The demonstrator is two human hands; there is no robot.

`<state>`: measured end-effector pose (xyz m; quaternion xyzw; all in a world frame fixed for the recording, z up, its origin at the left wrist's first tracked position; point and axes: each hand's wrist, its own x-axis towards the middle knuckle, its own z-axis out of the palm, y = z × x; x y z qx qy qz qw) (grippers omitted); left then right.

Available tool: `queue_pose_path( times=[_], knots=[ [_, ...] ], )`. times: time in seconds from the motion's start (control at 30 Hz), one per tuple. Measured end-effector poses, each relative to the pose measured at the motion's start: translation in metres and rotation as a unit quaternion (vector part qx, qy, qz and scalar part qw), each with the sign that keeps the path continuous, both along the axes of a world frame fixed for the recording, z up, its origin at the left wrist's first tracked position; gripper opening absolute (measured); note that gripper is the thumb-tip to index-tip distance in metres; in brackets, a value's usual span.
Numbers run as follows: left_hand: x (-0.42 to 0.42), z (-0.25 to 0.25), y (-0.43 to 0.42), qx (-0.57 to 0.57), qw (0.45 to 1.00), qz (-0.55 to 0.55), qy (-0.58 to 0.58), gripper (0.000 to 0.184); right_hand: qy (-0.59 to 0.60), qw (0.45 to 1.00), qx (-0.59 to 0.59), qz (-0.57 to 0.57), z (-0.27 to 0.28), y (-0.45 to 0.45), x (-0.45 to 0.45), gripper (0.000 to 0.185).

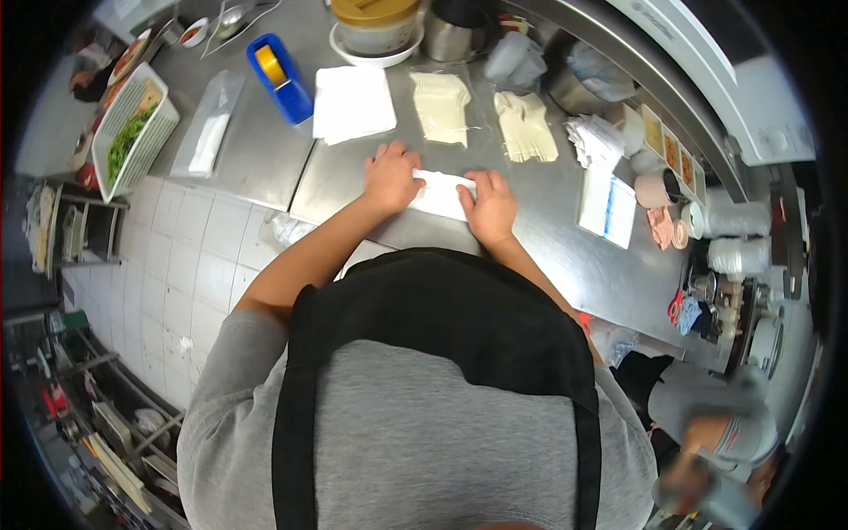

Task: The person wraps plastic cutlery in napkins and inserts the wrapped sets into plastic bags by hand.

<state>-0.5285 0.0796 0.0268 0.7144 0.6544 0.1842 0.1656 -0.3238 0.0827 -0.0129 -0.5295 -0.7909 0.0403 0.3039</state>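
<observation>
A white paper napkin (pixel 442 196), folded into a narrow strip, lies on the steel counter in front of me. My left hand (pixel 392 179) grips its left end, with the thumb on the near side and fingers curled over. At the right end, my right hand (pixel 491 207) pinches the strip between thumb and fingers. Just beyond is a stack of flat white napkins (pixel 355 104). Two cream-coloured bundles, a left one (pixel 441 108) and a right one (pixel 526 126), lie on clear plastic; their kind is unclear.
A blue tape dispenser (pixel 281 79) and a clear bag (pixel 210 132) with a white roll are at left. A white basket (pixel 134 132) holds greens. Tubs and a steel jug (pixel 452 34) line the back. At right lies a blue-striped white cloth (pixel 607 208); another person (pixel 707 406) is beyond.
</observation>
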Motion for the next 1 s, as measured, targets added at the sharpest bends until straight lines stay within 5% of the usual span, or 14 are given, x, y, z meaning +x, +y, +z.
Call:
queue_pose_path(
  times=[0.07, 0.2, 0.37, 0.43, 0.57, 0.63, 0.8, 0.9, 1.0],
  knots=[
    [0.001, -0.008, 0.001, 0.031, 0.999, -0.034, 0.020, 0.026, 0.002, 1.000, -0.025, -0.004, 0.008, -0.001, 0.000, 0.035],
    [-0.007, -0.031, -0.001, 0.140, 0.978, -0.150, -0.036, 0.016, 0.003, 0.987, -0.003, 0.163, 0.020, 0.013, -0.004, 0.044],
    [0.007, -0.026, -0.013, 0.135, 0.955, -0.197, -0.176, 0.020, 0.107, 0.942, -0.238, 0.212, 0.038, 0.014, 0.014, 0.042],
    [0.019, -0.028, -0.013, 0.081, 0.933, -0.189, -0.295, 0.030, 0.125, 0.925, -0.296, 0.202, 0.050, 0.007, 0.036, 0.038],
    [0.076, -0.019, 0.004, -0.037, 0.832, -0.132, -0.537, 0.056, 0.137, 0.956, -0.227, 0.128, 0.073, -0.013, 0.081, 0.033],
    [0.100, -0.013, 0.014, -0.139, 0.782, -0.174, -0.582, 0.047, 0.151, 0.958, -0.227, 0.092, 0.088, -0.022, 0.105, 0.031],
    [0.149, -0.025, 0.034, -0.210, 0.762, -0.207, -0.577, 0.019, 0.150, 0.977, -0.126, 0.080, 0.095, -0.042, 0.152, 0.030],
    [0.179, -0.018, 0.030, -0.253, 0.704, -0.241, -0.618, 0.018, 0.132, 0.980, -0.113, 0.100, 0.094, -0.058, 0.175, 0.027],
    [0.213, -0.029, 0.029, -0.259, 0.724, -0.278, -0.576, 0.018, 0.108, 0.979, -0.153, 0.074, 0.085, -0.073, 0.196, 0.026]
  ],
)
